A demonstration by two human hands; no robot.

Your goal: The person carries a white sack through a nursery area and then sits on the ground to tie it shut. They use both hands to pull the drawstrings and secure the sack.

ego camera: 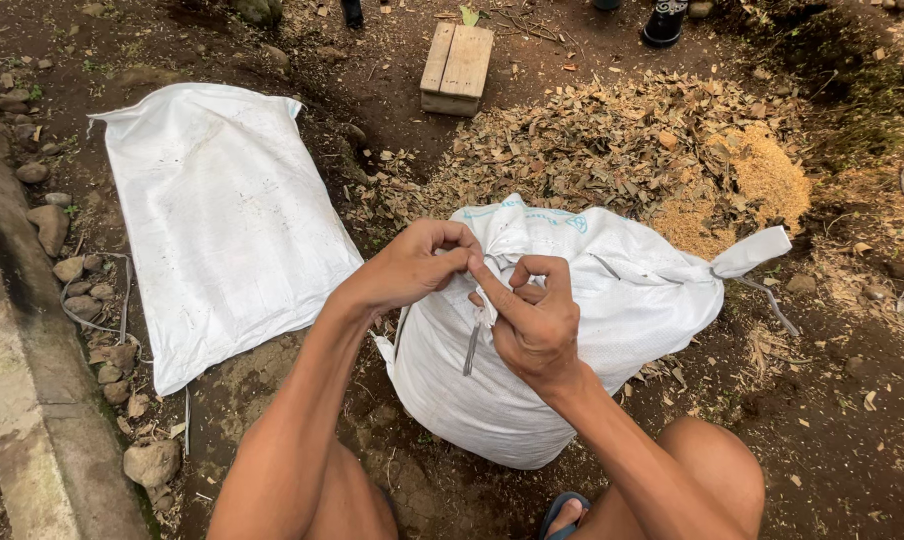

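Bare dark soil outdoors, w/ a heap of dry leaf litter [612, 140] and a patch of yellowish sawdust-like stuff [762, 185] behind the work. A person squats over a full white woven sack [582, 340] that stands on the ground just in front of their knees, touching the edge of the leaf heap.

Both hands are at the sack's near top corner. Left hand [417, 265] is closed in a pinch, thumb and fingertips gripping the gathered fabric and what looks like a thin tie strip. Right hand [532, 320] is mostly curled, index finger stretched out toward the left hand, the other fingers folded around the grey strip [470, 350], whose loose end dangles down the sack's front. Exact wrap of the strip under the fingers is hidden.

Far corner of the sack is already bunched into an ear and bound w/ a similar strip [772, 295], so judging by that, this looks like the tying-off step on the second corner, approx. halfway through closing the mouth. Next move prob. calls for keeping the pinch tight w/ the left so the gather doesn't slip, while the right loops the strip and pulls it snug.

Nearby: a second white sack [222, 220] lying flat to the left, well apart; a small wooden block bench [457, 65] beyond; stones [67, 270] along a concrete kerb [22, 400]; someone's dark boot [664, 22] at the top edge.
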